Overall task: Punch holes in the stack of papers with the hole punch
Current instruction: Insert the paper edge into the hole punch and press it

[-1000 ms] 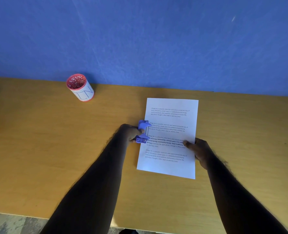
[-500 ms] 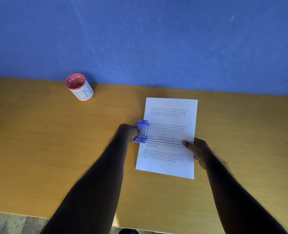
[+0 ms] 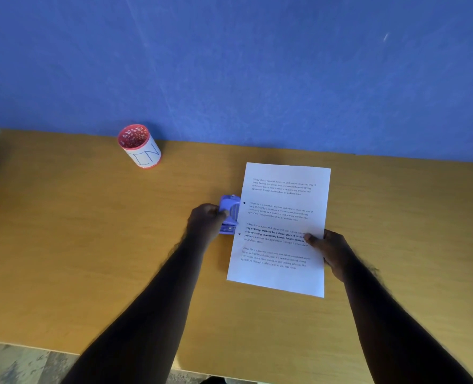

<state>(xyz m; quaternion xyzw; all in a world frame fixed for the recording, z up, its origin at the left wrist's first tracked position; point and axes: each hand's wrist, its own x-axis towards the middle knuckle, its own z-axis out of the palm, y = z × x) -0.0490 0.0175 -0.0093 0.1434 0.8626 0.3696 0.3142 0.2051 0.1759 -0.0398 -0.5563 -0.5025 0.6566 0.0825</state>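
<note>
A white stack of papers (image 3: 282, 214) with printed text lies on the wooden table (image 3: 77, 245). Two dark punched holes show near its left margin, one above the other. A light purple hole punch (image 3: 229, 210) sits just left of that margin, apart from the sheet's edge. My left hand (image 3: 206, 220) grips the punch from the left side. My right hand (image 3: 329, 248) holds the stack's right edge, thumb resting on top of the page.
A red-rimmed cup (image 3: 139, 146) marked "IN" stands at the back left, close to the blue wall (image 3: 229, 65). The table's front edge (image 3: 36, 347) runs across the bottom, with floor below it.
The hole punch has slid left off the paper's left margin, uncovering two holes. My right hand has stayed on the stack's right edge.
</note>
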